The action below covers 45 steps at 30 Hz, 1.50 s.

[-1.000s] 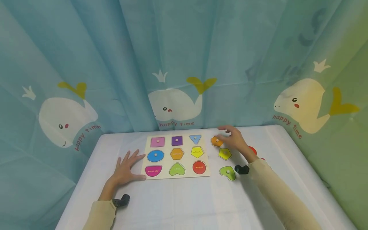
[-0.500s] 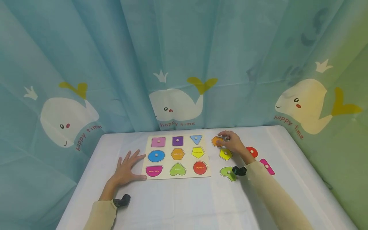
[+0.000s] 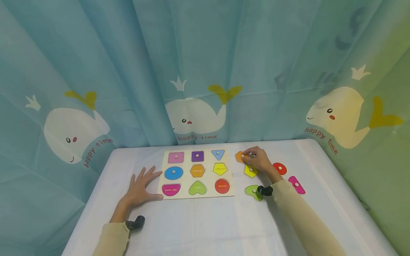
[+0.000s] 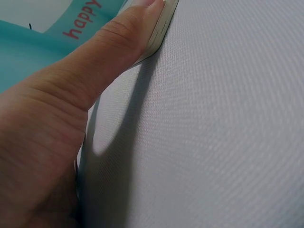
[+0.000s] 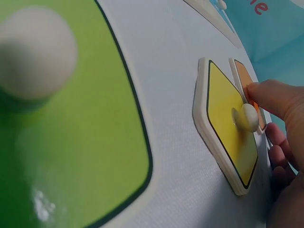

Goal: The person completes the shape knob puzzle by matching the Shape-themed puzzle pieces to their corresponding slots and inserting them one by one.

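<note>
My right hand (image 3: 260,160) pinches the knob of an orange hexagon puzzle piece (image 3: 238,156), which lies on the table right of the puzzle board (image 3: 187,180). In the right wrist view the thumb (image 5: 275,97) reaches the face of the orange piece (image 5: 245,76), just beyond the yellow pentagon piece (image 5: 223,109). My left hand (image 3: 139,190) is spread at the board's left side, its fingertips and thumb at the edge. The left wrist view shows that thumb (image 4: 111,45) against the board's corner (image 4: 159,35).
Near the right forearm lie a green heart piece (image 3: 250,189), a red round piece (image 3: 280,168) and a magenta piece (image 3: 295,182), all knobbed. Knobbed pink, purple, light blue and blue oval pieces (image 3: 170,174) sit in the board. A whale-print curtain (image 3: 256,106) hangs behind the table.
My right hand's fingers have come down and closed on the orange hexagon piece's knob. The forearm shifted slightly left, uncovering the red and magenta pieces. My left hand stays put.
</note>
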Motion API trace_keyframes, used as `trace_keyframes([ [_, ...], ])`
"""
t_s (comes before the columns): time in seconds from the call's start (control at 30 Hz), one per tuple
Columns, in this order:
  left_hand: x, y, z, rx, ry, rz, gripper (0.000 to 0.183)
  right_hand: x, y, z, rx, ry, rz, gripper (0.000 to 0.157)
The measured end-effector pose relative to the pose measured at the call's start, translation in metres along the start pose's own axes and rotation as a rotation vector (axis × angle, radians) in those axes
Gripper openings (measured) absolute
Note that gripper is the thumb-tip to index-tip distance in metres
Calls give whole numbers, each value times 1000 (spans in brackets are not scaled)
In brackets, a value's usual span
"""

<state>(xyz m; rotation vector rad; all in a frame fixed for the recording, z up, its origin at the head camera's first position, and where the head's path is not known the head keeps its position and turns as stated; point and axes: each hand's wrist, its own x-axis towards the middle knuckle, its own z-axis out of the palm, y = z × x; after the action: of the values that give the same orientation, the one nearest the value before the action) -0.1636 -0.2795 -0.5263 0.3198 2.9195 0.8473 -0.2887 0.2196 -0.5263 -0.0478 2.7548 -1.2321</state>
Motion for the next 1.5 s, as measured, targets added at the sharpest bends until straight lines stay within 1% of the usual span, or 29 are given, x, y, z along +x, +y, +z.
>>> trace_keyframes([
  [0.37, -1, -1, 0, -2, 9, 4, 98, 0, -5, -1, 1, 29, -12, 24],
  [0.57, -2, -2, 0, -4, 10, 5, 97, 1, -4, 1, 13, 21, 2, 24],
  [0.87, -3, -2, 0, -2, 17, 5, 97, -1, -4, 2, 19, 35, 8, 21],
  [0.97, -3, -1, 0, -11, 16, 4, 97, -1, -3, 2, 13, 44, -10, 20],
  [1.23, -3, -2, 3, -7, 16, 16, 97, -3, -3, 3, -25, 81, -95, 11],
  [1.33, -3, -2, 4, -3, 15, 10, 97, -5, -8, 2, -20, 88, -114, 12],
  [1.5, -3, -2, 2, -5, 17, 8, 97, -7, -22, -1, -10, 81, -137, 13],
])
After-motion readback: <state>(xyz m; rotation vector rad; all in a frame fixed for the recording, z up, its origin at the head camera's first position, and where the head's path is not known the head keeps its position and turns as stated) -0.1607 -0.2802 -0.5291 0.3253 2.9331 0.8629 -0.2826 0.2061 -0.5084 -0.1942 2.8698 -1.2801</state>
